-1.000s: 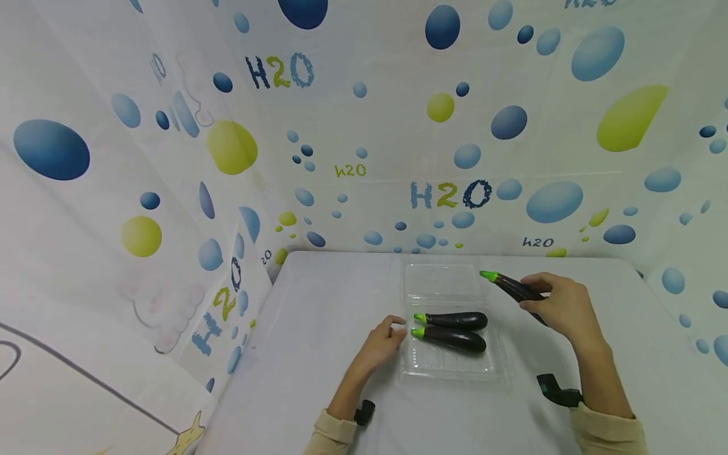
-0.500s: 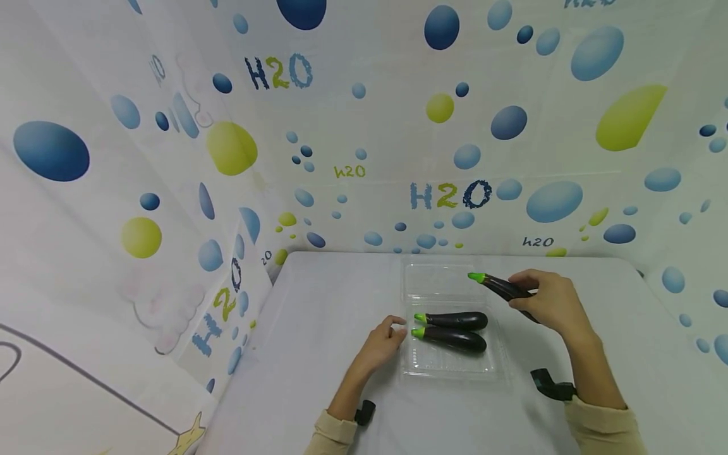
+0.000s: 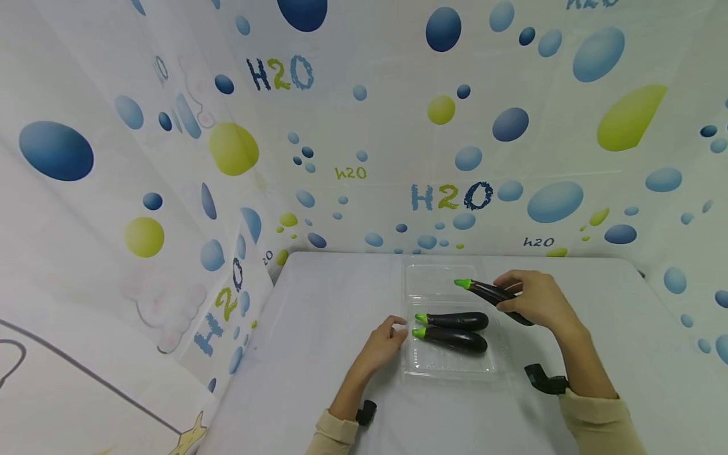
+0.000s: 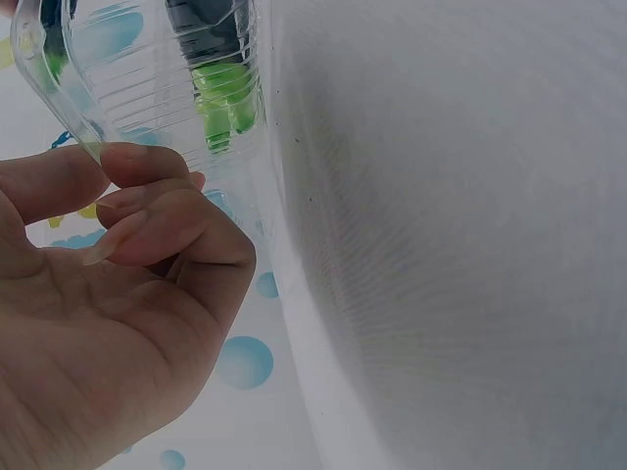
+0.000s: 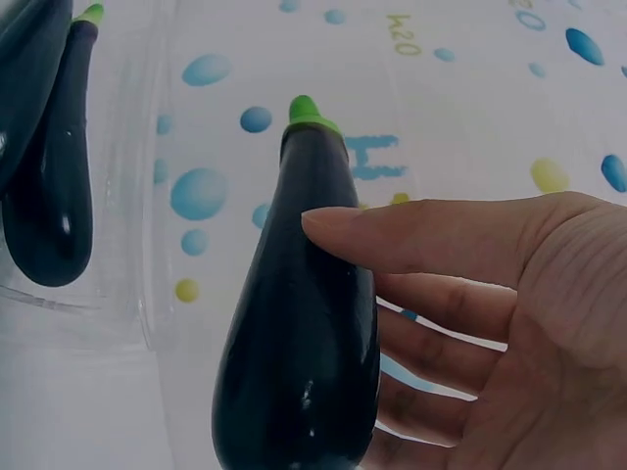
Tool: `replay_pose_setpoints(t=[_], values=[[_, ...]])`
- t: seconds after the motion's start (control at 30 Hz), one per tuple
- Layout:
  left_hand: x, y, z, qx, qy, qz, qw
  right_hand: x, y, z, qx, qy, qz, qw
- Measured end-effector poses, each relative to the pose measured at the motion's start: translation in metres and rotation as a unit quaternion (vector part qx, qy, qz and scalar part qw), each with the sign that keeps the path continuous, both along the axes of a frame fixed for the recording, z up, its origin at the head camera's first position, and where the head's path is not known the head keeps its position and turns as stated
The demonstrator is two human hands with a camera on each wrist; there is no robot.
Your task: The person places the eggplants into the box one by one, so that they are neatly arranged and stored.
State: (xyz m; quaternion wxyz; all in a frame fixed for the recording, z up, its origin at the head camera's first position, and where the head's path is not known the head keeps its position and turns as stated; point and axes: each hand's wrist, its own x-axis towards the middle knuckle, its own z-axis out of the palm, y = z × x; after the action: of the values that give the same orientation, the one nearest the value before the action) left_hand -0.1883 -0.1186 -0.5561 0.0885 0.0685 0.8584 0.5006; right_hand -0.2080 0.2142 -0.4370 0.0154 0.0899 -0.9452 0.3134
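The right fingers (image 5: 441, 351) held a long, black, green-tipped eggplant (image 5: 296, 338); the left fingers (image 4: 147, 164) pinched a clear plastic box (image 3: 440, 364) on its left.

- Beige sleeves (image 3: 332, 436) are worn, ended by broad cuffs (image 3: 595, 407).
- A right wrist device (image 3: 547, 382) is shaped as a black elbow, a left wrist device (image 3: 366, 412) as a black block.
- Left hand (image 3: 382, 345) and right hand (image 3: 536, 300) are bare.
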Motion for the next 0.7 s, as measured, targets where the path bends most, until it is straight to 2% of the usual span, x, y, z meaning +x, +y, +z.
replay_pose_setpoints(t=[0.4,0.7], values=[[-0.001,-0.002,-0.002,-0.002,0.009,-0.002,1.0,-0.008,-0.015,-0.007,-0.004,-0.017,0.035,0.999],[-0.001,-0.002,-0.002,0.001,0.004,-0.003,1.0,-0.013,-0.025,-0.008,-0.024,-0.065,0.062,0.996]])
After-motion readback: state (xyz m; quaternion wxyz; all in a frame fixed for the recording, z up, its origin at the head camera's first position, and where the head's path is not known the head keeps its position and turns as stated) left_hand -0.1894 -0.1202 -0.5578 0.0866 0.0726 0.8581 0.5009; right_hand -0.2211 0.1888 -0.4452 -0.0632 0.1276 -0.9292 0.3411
